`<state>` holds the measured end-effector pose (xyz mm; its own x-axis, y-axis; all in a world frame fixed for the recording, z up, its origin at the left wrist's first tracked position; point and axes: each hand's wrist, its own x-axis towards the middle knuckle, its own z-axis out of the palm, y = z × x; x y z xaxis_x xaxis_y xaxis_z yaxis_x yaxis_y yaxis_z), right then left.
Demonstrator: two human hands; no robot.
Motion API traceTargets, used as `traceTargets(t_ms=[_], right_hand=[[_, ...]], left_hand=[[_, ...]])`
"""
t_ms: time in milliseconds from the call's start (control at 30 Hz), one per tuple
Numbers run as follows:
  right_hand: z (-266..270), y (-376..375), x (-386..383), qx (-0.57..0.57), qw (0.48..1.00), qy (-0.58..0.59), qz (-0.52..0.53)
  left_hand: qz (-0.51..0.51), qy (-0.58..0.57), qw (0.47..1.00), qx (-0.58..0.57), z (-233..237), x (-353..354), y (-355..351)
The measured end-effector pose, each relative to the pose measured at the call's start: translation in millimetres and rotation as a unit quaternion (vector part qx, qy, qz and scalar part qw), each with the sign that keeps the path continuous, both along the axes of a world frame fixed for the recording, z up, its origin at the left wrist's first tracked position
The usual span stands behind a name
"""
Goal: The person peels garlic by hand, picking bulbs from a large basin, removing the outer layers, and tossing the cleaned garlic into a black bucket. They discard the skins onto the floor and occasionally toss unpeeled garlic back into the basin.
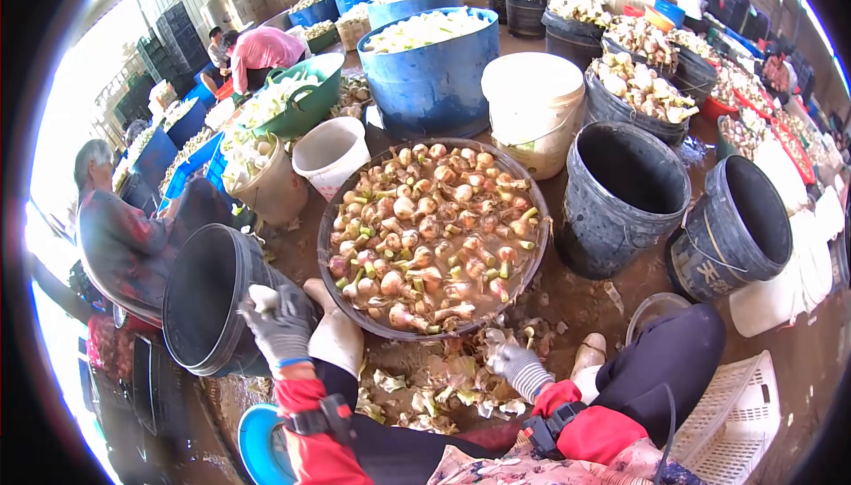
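Observation:
My left hand (282, 332), in a grey striped glove, is closed around a pale peeled bulb (263, 297) beside the rim of a black bucket (206, 299). In front of me stands a wide round tub (323, 246) of brownish water, full of unpeeled bulbs (427, 230) with short cut stems, like fresh garlic or onion. My right hand (521, 368), gloved too, has its fingers curled low near the tub's front edge. Whatever it may hold blends with the peelings and cannot be made out. Torn skins (434, 392) litter the wet floor between my legs.
Two dark buckets (626, 197) (736, 228) and a lidded white bucket (535, 108) stand to the right. A blue vat (430, 68) of white pieces is behind the tub. A turquoise basin (259, 445) and a white crate (731, 423) flank me. A person (133, 228) sits at left.

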<state>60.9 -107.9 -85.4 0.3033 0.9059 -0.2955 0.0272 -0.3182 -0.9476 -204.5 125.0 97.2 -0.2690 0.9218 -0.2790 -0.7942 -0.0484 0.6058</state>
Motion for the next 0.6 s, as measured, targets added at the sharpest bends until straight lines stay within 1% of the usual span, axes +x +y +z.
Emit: traceTargets(t_ms=[33,67,100,133,167,200,233,267,300,333,367,400,433,467,500,533,567,600], right_hand=[[-19,-2,-1,-0.006,0.989,-0.131,0.067],[-14,2,-2,-0.012,0.957,-0.258,0.133],[-7,0,-1,-0.107,0.946,-0.265,0.152],[1,8,3,-0.108,0.947,-0.262,0.152],[5,12,6,-0.190,0.938,-0.231,0.176],[5,13,8,-0.271,0.921,-0.197,0.198],[-2,13,10,-0.260,0.922,-0.207,0.197],[-15,12,11,-0.265,0.921,-0.207,0.194],[-32,8,9,-0.192,0.922,-0.258,0.213],[-43,5,7,-0.117,0.915,-0.309,0.232],[-45,5,6,-0.134,0.915,-0.304,0.228],[-52,2,4,-0.140,0.933,-0.270,0.194],[-51,0,3,-0.141,0.938,-0.256,0.187],[-48,0,1,-0.137,0.943,-0.242,0.186],[-50,1,3,-0.154,0.955,-0.185,0.173],[0,9,3,-0.225,0.956,-0.133,0.134],[-16,8,1,-0.223,0.966,-0.061,0.115],[-29,6,2,-0.222,0.970,0.010,0.093]], left_hand=[[-0.001,0.002,1.000,0.002,-3,-1,6],[-0.088,-0.014,0.994,0.061,-16,-6,17],[-0.174,-0.031,0.977,0.118,-33,-9,29],[-0.258,-0.048,0.950,0.171,-50,-6,40],[-0.312,-0.061,0.928,0.192,-76,18,40],[-0.276,0.097,0.956,0.024,-62,58,7],[-0.345,0.262,0.896,-0.100,-62,85,-12],[-0.378,0.177,0.905,-0.083,-91,84,-2],[-0.438,0.380,0.813,-0.056,-81,126,-43],[-0.479,0.470,0.741,0.005,-125,138,-37],[-0.485,0.548,0.681,0.032,-155,155,-35],[-0.466,0.679,0.556,0.114,-152,171,-35],[-0.489,0.708,0.495,0.124,-175,181,-29],[-0.514,0.751,0.397,0.118,-180,190,-24],[-0.540,0.763,0.348,0.072,-185,199,-21],[-0.547,0.759,0.347,0.064,-178,203,-22],[-0.562,0.758,0.323,0.070,-166,209,-25],[-0.551,0.771,0.312,0.073,-166,209,-28]])
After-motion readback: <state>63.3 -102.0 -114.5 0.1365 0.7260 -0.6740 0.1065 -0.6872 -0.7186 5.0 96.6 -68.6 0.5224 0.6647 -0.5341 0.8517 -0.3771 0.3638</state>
